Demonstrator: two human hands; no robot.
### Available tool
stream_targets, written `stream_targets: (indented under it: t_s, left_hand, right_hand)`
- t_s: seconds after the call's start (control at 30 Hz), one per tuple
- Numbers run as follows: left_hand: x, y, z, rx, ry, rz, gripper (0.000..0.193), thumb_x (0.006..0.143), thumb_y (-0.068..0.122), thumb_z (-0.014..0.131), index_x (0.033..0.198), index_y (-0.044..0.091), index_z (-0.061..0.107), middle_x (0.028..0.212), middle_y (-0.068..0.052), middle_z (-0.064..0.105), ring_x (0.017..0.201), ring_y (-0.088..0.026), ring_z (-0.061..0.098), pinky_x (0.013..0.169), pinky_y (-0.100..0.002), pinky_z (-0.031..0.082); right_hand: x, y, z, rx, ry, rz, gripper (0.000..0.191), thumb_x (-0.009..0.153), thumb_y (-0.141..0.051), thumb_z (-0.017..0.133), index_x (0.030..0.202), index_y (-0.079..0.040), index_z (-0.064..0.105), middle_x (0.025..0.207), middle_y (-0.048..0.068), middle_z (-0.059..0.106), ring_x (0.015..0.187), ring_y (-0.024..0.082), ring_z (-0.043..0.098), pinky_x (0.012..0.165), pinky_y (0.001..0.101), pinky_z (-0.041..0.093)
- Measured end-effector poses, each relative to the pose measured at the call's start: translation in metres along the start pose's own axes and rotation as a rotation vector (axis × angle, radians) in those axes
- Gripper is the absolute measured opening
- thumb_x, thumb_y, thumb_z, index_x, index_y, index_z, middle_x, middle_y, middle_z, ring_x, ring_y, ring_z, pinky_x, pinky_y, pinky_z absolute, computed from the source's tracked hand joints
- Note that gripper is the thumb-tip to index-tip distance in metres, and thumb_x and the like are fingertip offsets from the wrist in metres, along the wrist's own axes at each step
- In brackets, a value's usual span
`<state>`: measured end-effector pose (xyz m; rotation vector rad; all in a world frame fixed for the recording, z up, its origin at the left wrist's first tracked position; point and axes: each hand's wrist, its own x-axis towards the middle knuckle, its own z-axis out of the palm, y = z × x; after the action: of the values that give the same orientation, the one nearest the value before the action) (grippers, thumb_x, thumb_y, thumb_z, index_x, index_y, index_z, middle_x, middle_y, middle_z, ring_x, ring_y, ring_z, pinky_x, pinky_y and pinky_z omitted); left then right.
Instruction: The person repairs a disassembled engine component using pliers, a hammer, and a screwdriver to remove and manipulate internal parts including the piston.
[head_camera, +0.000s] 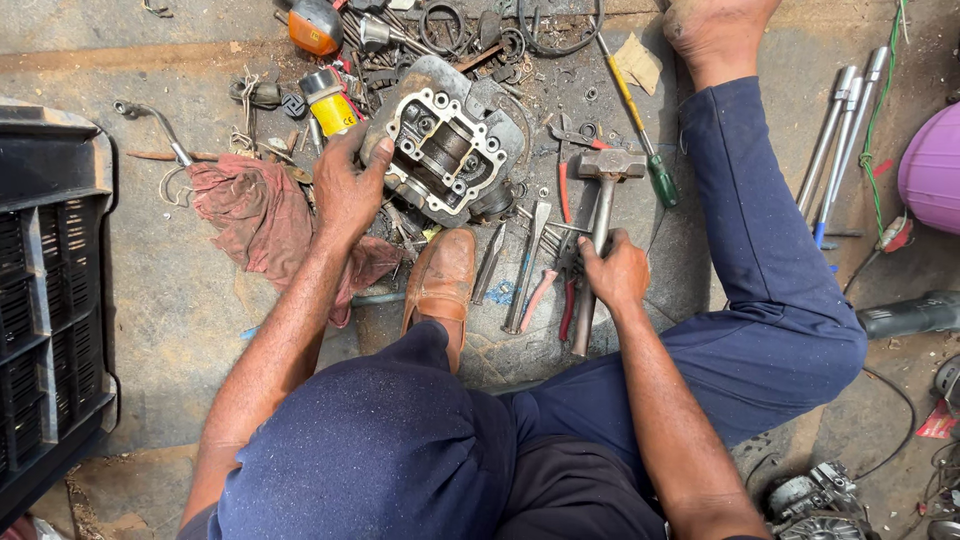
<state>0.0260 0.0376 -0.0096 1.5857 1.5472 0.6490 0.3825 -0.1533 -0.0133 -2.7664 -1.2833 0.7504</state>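
The engine casing (447, 150) lies left of the hammer (600, 215), with a rag (255, 215) farther left.

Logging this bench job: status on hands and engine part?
Left hand steadies engine casing. Right hand grips hammer. Loose tools scattered between.

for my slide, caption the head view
Left hand steadies a metal engine part; right hand grips a hammer.

My right hand (617, 272) covers the hammer (601, 215) handle's middle, and the purple tub (932, 168) is cut off at the edge.
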Motion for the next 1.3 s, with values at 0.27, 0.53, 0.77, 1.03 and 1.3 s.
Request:
stream_targets:
  t_s: [0.27, 0.53, 0.77, 1.03, 1.3]
  left_hand:
    - [0.004, -0.001, -0.001, -0.015, -0.024, -0.035, 0.05, 0.1, 0.041, 0.069, 0.131, 0.003, 0.069, 0.111, -0.02, 0.069, 0.107, -0.033, 0.069, 0.093, -0.045, 0.052]
    - [-0.009, -0.024, 0.03, -0.524, 0.026, -0.259, 0.076, 0.102, 0.054, 0.061, 0.152, 0.001, 0.043, 0.14, -0.022, 0.058, 0.13, -0.032, 0.059, 0.105, -0.045, 0.051]
    - [-0.048, -0.038, 0.065, -0.735, 0.083, -0.506, 0.101, 0.088, 0.068, 0.061, 0.155, -0.001, 0.03, 0.146, -0.025, 0.05, 0.133, -0.034, 0.053, 0.094, -0.051, 0.056]
    - [-0.064, -0.02, 0.07, -0.809, -0.132, -0.447, 0.084, 0.088, 0.046, 0.074, 0.148, -0.005, 0.043, 0.138, -0.023, 0.061, 0.122, -0.031, 0.062, 0.093, -0.042, 0.055]
    - [-0.057, -0.01, 0.067, -0.815, -0.143, -0.493, 0.08, 0.086, 0.034, 0.079, 0.147, 0.001, 0.04, 0.134, -0.018, 0.063, 0.118, -0.025, 0.064, 0.093, -0.04, 0.054]
  right_hand:
    - [-0.013, 0.005, 0.001, -0.101, -0.027, -0.079, 0.039, 0.087, -0.035, 0.078, 0.103, -0.002, 0.065, 0.097, 0.02, 0.071, 0.087, 0.042, 0.07, 0.074, 0.0549, 0.053]
    - [-0.011, 0.01, 0.01, -0.077, -0.118, -0.041, 0.03, 0.094, -0.027, 0.072, 0.106, -0.002, 0.06, 0.092, 0.018, 0.071, 0.082, 0.034, 0.072, 0.073, 0.0509, 0.055]
    - [-0.01, 0.009, 0.011, -0.032, -0.119, -0.011, 0.031, 0.094, -0.025, 0.073, 0.109, -0.002, 0.059, 0.088, 0.018, 0.071, 0.08, 0.033, 0.071, 0.071, 0.0504, 0.054]
    - [-0.012, 0.008, 0.011, -0.005, -0.104, -0.007, 0.034, 0.094, -0.026, 0.074, 0.112, -0.001, 0.059, 0.09, 0.02, 0.073, 0.082, 0.036, 0.073, 0.072, 0.051, 0.056]
    - [-0.007, 0.019, 0.021, 0.111, -0.094, 0.007, 0.035, 0.092, -0.025, 0.076, 0.11, -0.001, 0.059, 0.087, 0.017, 0.073, 0.08, 0.033, 0.072, 0.075, 0.0487, 0.055]
